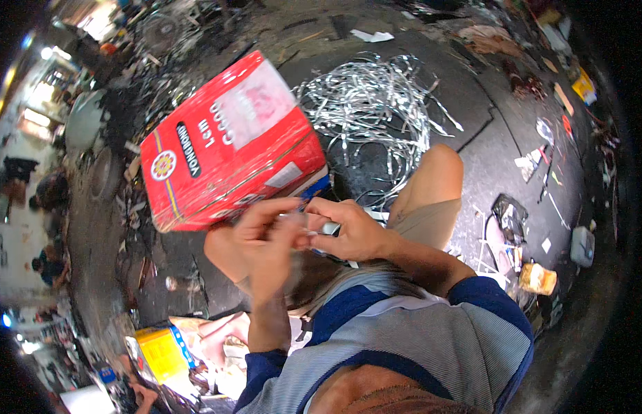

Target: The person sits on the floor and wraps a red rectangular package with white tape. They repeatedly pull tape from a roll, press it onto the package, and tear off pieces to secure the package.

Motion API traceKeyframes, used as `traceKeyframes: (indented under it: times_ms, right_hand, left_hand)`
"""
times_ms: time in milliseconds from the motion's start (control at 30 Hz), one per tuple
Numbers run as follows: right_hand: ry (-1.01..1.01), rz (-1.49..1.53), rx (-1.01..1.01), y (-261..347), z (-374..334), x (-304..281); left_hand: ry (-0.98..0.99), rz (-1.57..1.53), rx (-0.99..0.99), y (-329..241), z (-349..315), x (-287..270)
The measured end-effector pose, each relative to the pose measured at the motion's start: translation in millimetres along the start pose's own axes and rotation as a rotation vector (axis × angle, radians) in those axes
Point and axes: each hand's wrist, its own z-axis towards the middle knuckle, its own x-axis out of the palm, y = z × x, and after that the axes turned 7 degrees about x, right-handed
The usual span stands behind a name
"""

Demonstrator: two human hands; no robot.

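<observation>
Head view, frame centre: left hand [265, 234] and right hand [345, 231], both with fingers pinched together on a small silvery piece [329, 228], touching the lower edge of a red carton [228, 145]. Upper centre: tangled metal strips [369, 103] on dark floor [486, 152]; further progress indeterminate.

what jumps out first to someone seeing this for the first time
The big red cardboard box left of centre grabs the eye first, tilted just above the person's hands. Next comes the tangle of shiny metal strips on the dark floor behind it. Below the box, the left hand and right hand meet around a small silvery object, too small to identify.
</observation>
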Motion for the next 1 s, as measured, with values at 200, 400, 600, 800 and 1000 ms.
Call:
traceKeyframes:
  times_ms: [200,400,600,800,1000]
  right_hand:
    - [-0.072,-0.102,-0.034,-40.0,-1.4,-1.0]
    - [0.268,-0.351,0.253,-33.8,-11.5,-21.6]
    - [0.223,-0.399,-0.263,37.5,16.9,-20.3]
    - [0.389,0.458,0.258,28.0,64.7,2.3]
    - [0.283,-0.064,0.22,42.2,112.0,-60.7]
  left_hand:
    - [-0.736,-0.521,0.443,-38.5,24.0,-174.1]
    - [-0.774,-0.377,0.447,-31.6,15.7,-219.3]
    - [0.122,0.403,0.226,-53.4,11.1,-86.2]
    - [-0.141,0.534,0.34,-29.2,44.5,-72.4]
    - [-0.621,0.581,0.363,-8.6,108.6,-248.3]
